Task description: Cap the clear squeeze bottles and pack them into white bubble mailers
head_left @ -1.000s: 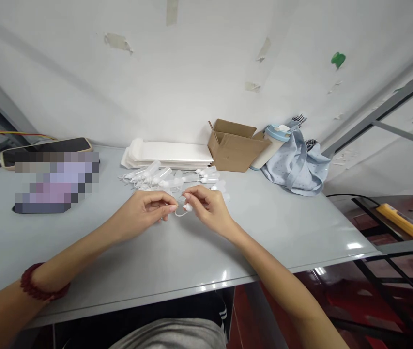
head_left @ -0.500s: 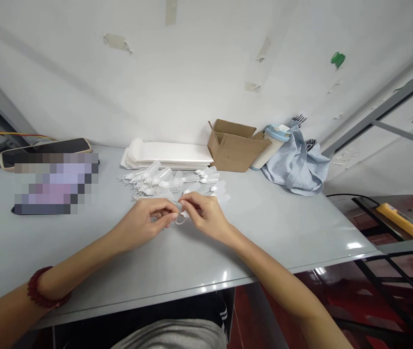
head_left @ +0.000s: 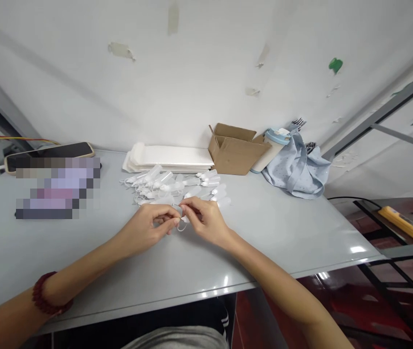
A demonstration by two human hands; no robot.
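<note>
My left hand and my right hand meet over the grey table, fingertips pinched together on one small white plastic piece with a thin looped strap. The loop hangs just below the fingers. Just behind my hands lies a pile of several small clear plastic vials with white caps and straps. A red bead bracelet is on my left wrist.
A stack of white flat bags lies against the wall. Right of it stand an open cardboard box, a cup with a light blue lid and a blue cloth bag. A phone lies far left. The table edge runs close to my body.
My hands have drawn closer together and the small white cap seen at the right fingertips is now tucked between the fingers. The view has shifted slightly downward.
</note>
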